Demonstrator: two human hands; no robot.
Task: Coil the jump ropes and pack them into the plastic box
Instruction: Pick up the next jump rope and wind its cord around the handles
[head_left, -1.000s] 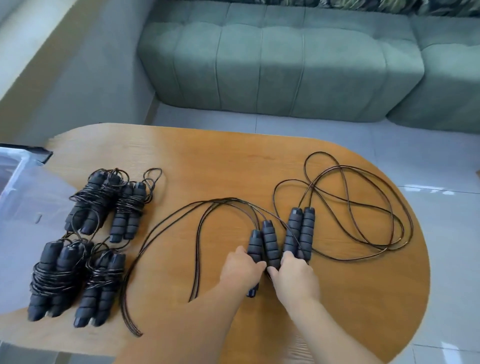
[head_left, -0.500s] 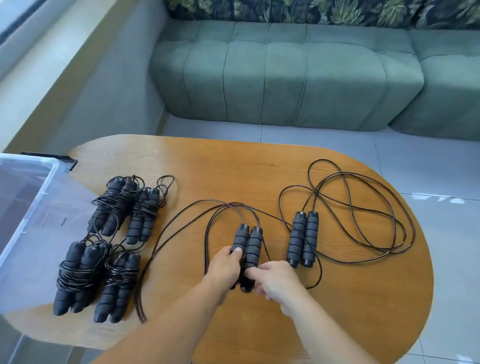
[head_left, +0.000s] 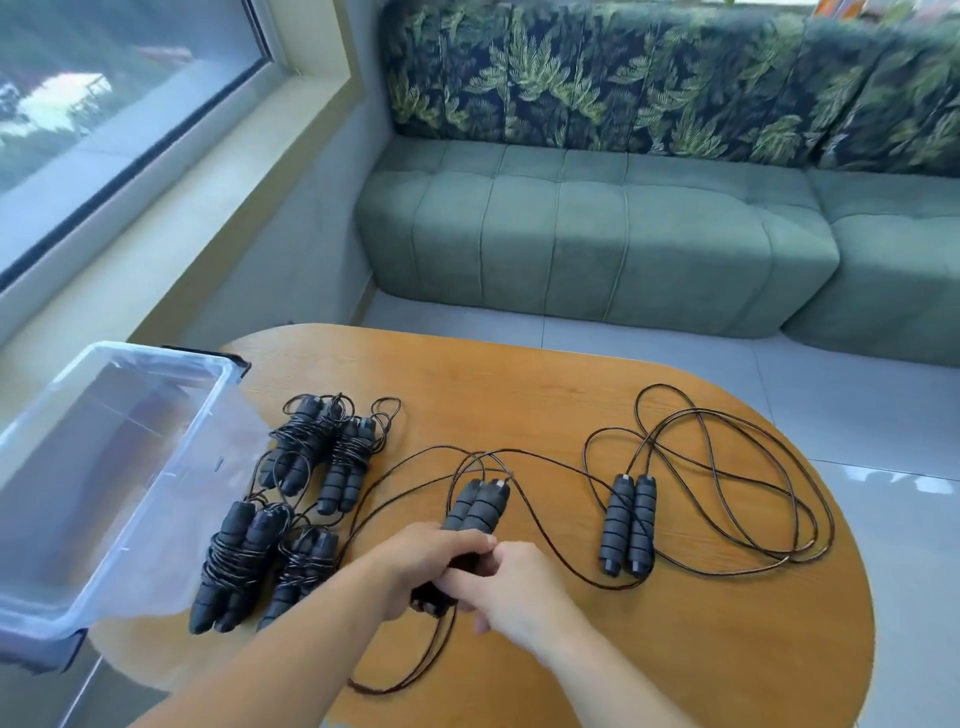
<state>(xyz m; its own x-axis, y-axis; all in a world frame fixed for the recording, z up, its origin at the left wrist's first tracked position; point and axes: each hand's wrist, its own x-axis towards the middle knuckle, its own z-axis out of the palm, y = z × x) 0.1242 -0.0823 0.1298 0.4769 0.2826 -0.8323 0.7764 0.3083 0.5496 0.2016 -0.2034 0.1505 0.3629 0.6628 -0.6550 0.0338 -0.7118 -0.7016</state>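
We find the left hand (head_left: 434, 564) clenched round the lower ends of a pair of handles (head_left: 480, 506), which lie side by side and point away from the person; we judge they are held together so the cord can be wound round them. The right hand (head_left: 511, 584) meets the left at the base of the handles, fingers curled there; what exactly it pinches, cord or handle, we cannot tell. The loose cord (head_left: 545, 467) of this rope trails over the table (head_left: 519, 384) beyond the hands and loops back under the wrists. Four wound ropes (head_left: 291, 514) lie just left of the hands, beside the plastic box (head_left: 171, 467), which holds no rope we can see. A second uncoiled rope (head_left: 628, 525) lies to the right, apart from both hands.
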